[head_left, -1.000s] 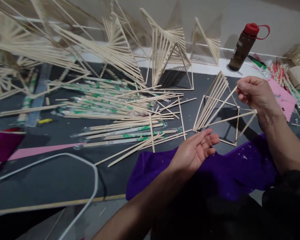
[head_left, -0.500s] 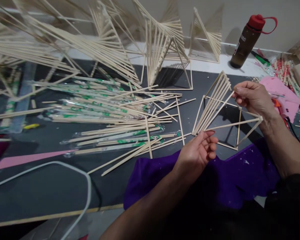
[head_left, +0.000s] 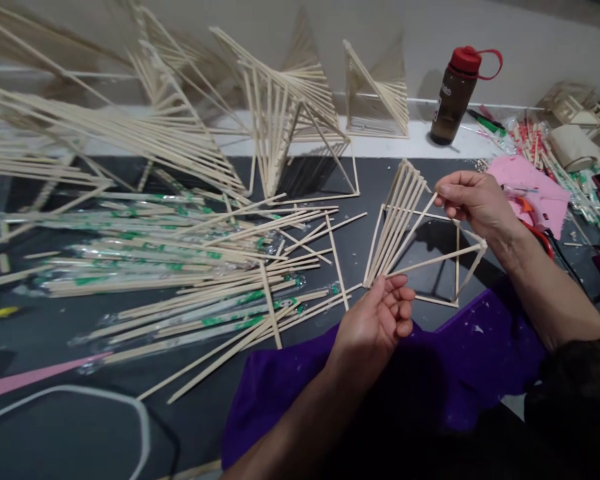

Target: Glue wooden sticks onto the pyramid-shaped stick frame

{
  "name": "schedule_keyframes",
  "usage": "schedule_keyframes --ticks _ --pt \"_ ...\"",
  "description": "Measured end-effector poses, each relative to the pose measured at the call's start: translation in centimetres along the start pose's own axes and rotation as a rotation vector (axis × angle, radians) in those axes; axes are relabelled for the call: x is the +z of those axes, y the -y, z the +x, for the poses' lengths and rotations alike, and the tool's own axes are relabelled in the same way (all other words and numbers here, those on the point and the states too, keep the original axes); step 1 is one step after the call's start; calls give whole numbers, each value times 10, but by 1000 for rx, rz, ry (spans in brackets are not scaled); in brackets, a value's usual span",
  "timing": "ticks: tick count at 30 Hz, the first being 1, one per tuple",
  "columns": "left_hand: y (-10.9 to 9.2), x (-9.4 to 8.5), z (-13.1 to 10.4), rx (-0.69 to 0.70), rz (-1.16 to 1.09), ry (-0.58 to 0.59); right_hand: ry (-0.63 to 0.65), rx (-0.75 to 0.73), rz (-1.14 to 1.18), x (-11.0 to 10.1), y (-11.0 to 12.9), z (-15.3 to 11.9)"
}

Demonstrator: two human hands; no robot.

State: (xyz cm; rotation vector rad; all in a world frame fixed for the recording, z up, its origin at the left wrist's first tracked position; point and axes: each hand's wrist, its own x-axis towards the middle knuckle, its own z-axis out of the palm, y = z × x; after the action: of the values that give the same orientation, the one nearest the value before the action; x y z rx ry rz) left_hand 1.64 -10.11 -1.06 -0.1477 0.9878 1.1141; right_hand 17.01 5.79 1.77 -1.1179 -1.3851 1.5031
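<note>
A small frame of glued wooden chopsticks (head_left: 457, 267) stands on the dark table, with a slanted fan of chopsticks (head_left: 396, 217) rising from its left corner. My right hand (head_left: 477, 203) pinches the upper end of a single chopstick (head_left: 414, 224) at the fan's right side. Down at the same stick's lower end, my left hand (head_left: 377, 313) is closed, thumb and forefinger together by the corner joint. Its other fingers curl loosely. Whether the stick's lower end touches the frame is hidden by the fingertips.
Loose and plastic-wrapped chopsticks (head_left: 180, 263) spread over the table to the left. Larger chopstick structures (head_left: 290, 100) stand along the back wall, beside a dark bottle with a red lid (head_left: 453, 97). Pink sheet (head_left: 535, 190) and scissors (head_left: 527, 207) lie right; purple cloth (head_left: 280, 387) is in front.
My view has turned to the right, so the table and its things appear farther left and mostly lower. Both hands keep their hold on the same chopstick with little visible movement.
</note>
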Motion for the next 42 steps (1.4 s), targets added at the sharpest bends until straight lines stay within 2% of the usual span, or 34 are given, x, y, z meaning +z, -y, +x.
schedule_keyframes --ticks 7,16,33,42 --pt "2 -2 1 -17 -26 28 7 -7 15 -3 2 -1" --pt "2 0 1 -10 -39 24 11 -17 -80 0 1 -2" --pt "5 -2 2 18 -23 55 4 -32 -57 -2 -5 2" --pt "4 -1 1 30 6 12 -88 -195 -153 9 -4 -1"
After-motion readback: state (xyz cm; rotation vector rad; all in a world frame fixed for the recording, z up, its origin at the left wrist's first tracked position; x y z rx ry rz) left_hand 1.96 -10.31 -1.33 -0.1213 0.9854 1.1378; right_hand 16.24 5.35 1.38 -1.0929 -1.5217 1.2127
